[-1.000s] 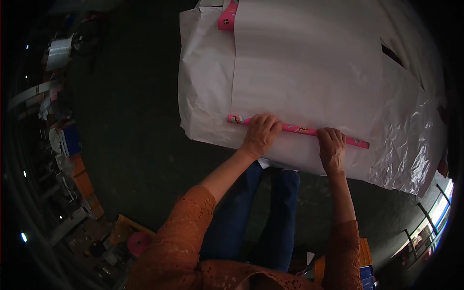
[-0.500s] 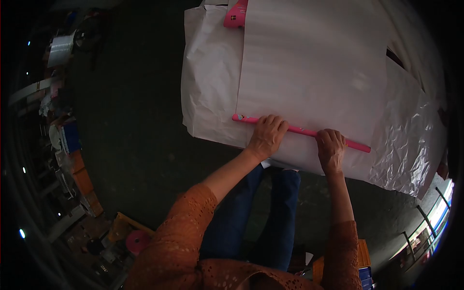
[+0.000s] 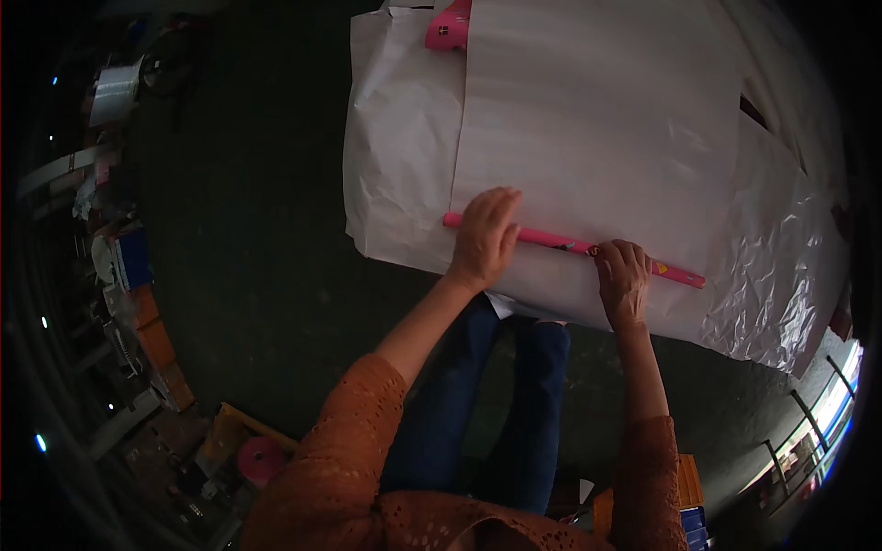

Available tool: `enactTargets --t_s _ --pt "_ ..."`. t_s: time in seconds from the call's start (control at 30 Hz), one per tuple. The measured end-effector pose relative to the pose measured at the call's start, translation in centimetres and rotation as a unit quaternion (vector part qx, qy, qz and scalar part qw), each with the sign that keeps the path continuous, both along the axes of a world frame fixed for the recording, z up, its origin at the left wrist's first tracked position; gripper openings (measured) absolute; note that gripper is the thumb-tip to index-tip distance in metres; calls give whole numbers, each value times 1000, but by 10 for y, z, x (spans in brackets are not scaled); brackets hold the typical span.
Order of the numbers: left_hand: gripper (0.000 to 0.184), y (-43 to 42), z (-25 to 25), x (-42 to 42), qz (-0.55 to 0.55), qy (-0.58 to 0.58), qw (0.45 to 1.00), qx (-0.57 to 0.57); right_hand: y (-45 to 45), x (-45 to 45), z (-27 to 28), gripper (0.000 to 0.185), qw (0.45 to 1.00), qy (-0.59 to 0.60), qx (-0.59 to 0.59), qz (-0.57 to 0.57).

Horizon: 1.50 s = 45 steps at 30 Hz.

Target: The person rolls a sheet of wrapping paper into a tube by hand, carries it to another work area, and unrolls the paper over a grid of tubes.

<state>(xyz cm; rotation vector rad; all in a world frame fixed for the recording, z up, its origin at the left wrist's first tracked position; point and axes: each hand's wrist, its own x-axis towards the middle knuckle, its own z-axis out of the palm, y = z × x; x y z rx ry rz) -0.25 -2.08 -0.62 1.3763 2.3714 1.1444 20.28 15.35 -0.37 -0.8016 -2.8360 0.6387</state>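
A thin pink printed paper roll (image 3: 544, 239) lies across the near part of a wide white paper sheet (image 3: 588, 119), slanting slightly down to the right. My left hand (image 3: 484, 241) is over the roll near its left end, fingers stretched out and together, thumb apart; whether the palm touches it I cannot tell. Bent over the roll right of its middle are the fingers of my right hand (image 3: 625, 275), pressing on it. Pink printed paper (image 3: 447, 29) shows curled at the sheet's far left edge.
Crinkled white plastic covering (image 3: 395, 147) spreads under the sheet over the work surface, shiny at the right. Dark floor (image 3: 266, 184) lies to the left. Beyond it are orange bins (image 3: 158, 340), a blue bin (image 3: 135, 259) and a pink spool (image 3: 262, 459).
My left hand has loosened from the roll, straightened its fingers and shifted left. The roll has turned, showing a different part of its print. My right hand stays on it, slightly further left.
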Motion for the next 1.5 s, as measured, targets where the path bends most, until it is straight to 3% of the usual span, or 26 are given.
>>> enactTargets --t_s 0.03,0.07,0.1,0.13,0.3,0.47,0.53,0.57,0.7,0.8,1.0,1.27,1.37,1.47,1.5 --pt "46 -9 0 -12 56 -34 997 37 0 0 0 23 1000 13 3 0" --pt "48 -12 20 -26 185 -185 965 -15 0 1 -1 23 1000 27 6 1" --pt "50 -11 40 -35 306 -327 891 -67 0 3 -2 23 1000 25 6 0" --pt "50 -12 38 -34 306 -327 891 -68 -1 3 -4 23 999 41 2 -7" --pt "54 -27 7 -31 176 -261 949 3 -4 -1 -12 24 996 82 -3 -22" --pt "58 -32 -17 -20 71 -212 973 64 4 5 -14 25 997 70 -19 -15" --pt "50 -26 -14 -23 140 -45 987 59 4 5 -14 25 997 70 -20 -13" --pt "50 -23 -11 -18 139 -46 987 59 5 5 -13 25 997 69 -19 -9" --pt "25 6 7 27 -60 80 995 -11 6 3 -16 25 996 90 -19 -6" --pt "20 22 -3 44 -72 154 984 -44 11 4 -10 27 997 71 -24 -10" --pt "19 37 -11 29 -85 170 979 -71 16 0 10 36 997 41 55 -47" --pt "26 22 -4 38 -108 90 984 -107 21 26 -7 30 999 48 8 -20" --pt "33 3 -8 51 -157 143 971 -113 -1 43 -3 34 999 44 -10 -9" --pt "34 7 -8 55 -123 175 970 -112 1 34 7 43 999 9 26 -33" --pt "42 12 -8 57 -99 184 968 -142 2 33 5 43 999 9 25 -34"
